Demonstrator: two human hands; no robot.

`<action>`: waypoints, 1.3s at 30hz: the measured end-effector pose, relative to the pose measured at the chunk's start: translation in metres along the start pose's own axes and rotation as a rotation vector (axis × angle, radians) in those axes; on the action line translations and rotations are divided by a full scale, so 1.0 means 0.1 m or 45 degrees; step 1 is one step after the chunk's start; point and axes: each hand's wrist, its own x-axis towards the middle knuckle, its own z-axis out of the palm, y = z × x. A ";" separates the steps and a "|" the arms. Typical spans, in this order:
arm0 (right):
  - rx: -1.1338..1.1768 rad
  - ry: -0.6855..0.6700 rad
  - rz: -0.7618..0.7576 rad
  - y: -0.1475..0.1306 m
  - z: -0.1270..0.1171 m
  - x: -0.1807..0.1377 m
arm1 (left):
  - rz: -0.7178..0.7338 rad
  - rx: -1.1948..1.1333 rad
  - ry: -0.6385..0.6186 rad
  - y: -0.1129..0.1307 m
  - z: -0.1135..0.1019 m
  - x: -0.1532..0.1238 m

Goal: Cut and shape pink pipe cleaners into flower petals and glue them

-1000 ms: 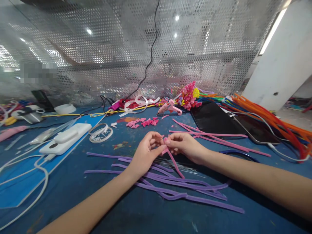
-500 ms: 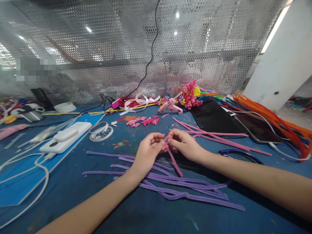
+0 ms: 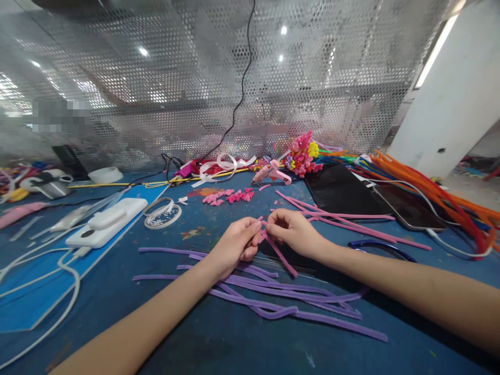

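A pink pipe cleaner (image 3: 283,257) is pinched between both hands, its fuzzy tail hanging down to the right and its upper part bent small at the fingertips. My left hand (image 3: 236,244) is closed on the bent part, thumb against forefinger. Close beside it, my right hand (image 3: 292,232) grips the same piece with its fingertips. The exact shape of the bend is partly hidden by the fingers. Below the hands, several purple pipe cleaners (image 3: 281,292) lie across the blue table. More long pink pipe cleaners (image 3: 351,225) lie beyond my right hand.
Small pink twisted pieces (image 3: 226,196) lie ahead, near a pink glue gun (image 3: 272,173) and a pipe-cleaner flower bunch (image 3: 303,155). Blue-handled pliers (image 3: 385,250) sit by my right forearm. At left are a white power bank (image 3: 109,221) with cables and a tape roll (image 3: 163,215).
My left hand has turned slightly, with its lower fingers now curled beneath the bend. The pipe cleaner's tail has swung a little to the right.
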 end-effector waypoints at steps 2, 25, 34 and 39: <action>-0.013 0.033 -0.039 -0.01 0.00 0.00 | -0.068 -0.145 -0.041 0.03 0.00 -0.01; 0.017 -0.041 -0.216 -0.06 0.02 -0.09 | -0.265 -0.549 -0.155 0.03 -0.02 -0.05; -0.286 0.002 -0.318 -0.12 0.00 -0.13 | 0.092 0.104 0.124 0.01 0.06 -0.09; 0.117 0.139 -0.133 -0.09 0.02 -0.08 | 0.202 -0.056 0.215 -0.05 0.12 -0.08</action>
